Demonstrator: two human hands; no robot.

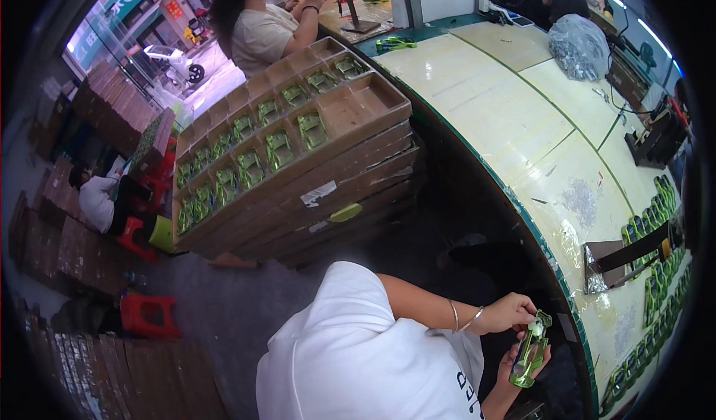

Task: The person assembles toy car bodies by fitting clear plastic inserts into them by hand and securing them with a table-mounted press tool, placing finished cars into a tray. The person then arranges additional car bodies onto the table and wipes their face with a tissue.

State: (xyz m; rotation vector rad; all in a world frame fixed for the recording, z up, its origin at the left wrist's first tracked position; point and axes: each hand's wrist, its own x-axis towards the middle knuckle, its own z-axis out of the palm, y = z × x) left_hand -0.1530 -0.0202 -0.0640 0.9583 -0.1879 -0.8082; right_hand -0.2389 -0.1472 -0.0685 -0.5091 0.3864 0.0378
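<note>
At the lower right, beside the table edge, my right hand [544, 357] is wrapped round a shiny green plastic frame [526, 354] with an open middle. The frame stands nearly upright, tilted a little. My left hand [510, 312], with two bracelets on its wrist, is closed in a pinch against the frame's upper end. A small pale piece [535, 329] shows just below those fingertips. Whether the fingers grip it, the frame or something else is hidden.
A curved pale table [492, 92] bears rows of green frames [645, 345], a black-armed fixture [634, 254] and a bag of small parts [578, 47]. Stacked brown compartment trays [358, 151] hold more frames. Another person [261, 28] works behind them. Red stools [149, 315] stand left.
</note>
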